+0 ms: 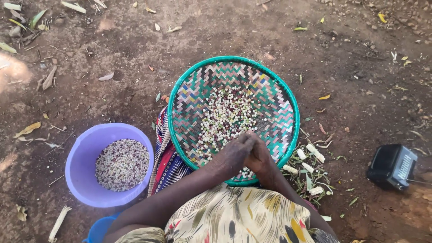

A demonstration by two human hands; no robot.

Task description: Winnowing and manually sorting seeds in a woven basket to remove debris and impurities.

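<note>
Fingers touch beans in woven tray; purple bowl holds more.

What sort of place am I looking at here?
Probably an outdoor yard: bare dirt ground strewn with dry leaves. A woven tray of beans and a purple bucket sit directly on it.

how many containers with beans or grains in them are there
2. A purple plastic bowl of mixed grains sits on the ground at left. A green-rimmed woven tray with scattered beans lies in the middle, under both hands. A blue container edge at bottom left hides its contents.
</note>
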